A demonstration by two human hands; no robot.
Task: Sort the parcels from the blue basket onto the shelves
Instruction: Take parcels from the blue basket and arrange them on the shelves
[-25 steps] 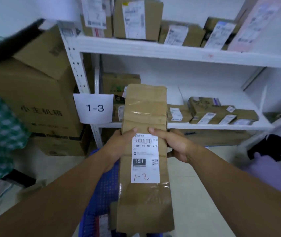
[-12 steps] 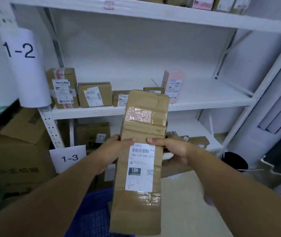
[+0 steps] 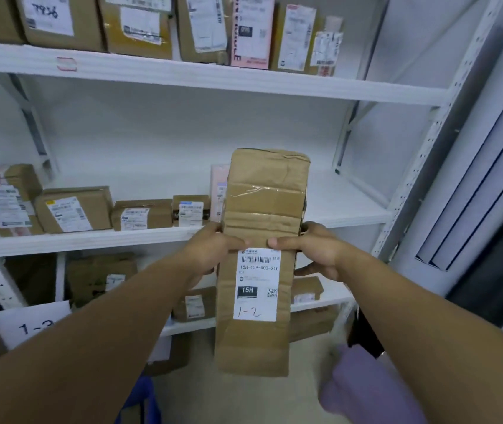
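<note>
Long cardboard parcel (image 3: 262,228) held upright in front of the middle shelf (image 3: 91,240).
It is gripped at mid-length by the left hand (image 3: 213,252) and right hand (image 3: 314,252), fingers (image 3: 305,270) clamped round its edges, thumbs pressed above the label (image 3: 256,286) (handwritten "1-2"); smaller parcels (image 3: 72,209) are lined along the shelf's left part; the blue basket (image 3: 144,396) is seen below.
</note>
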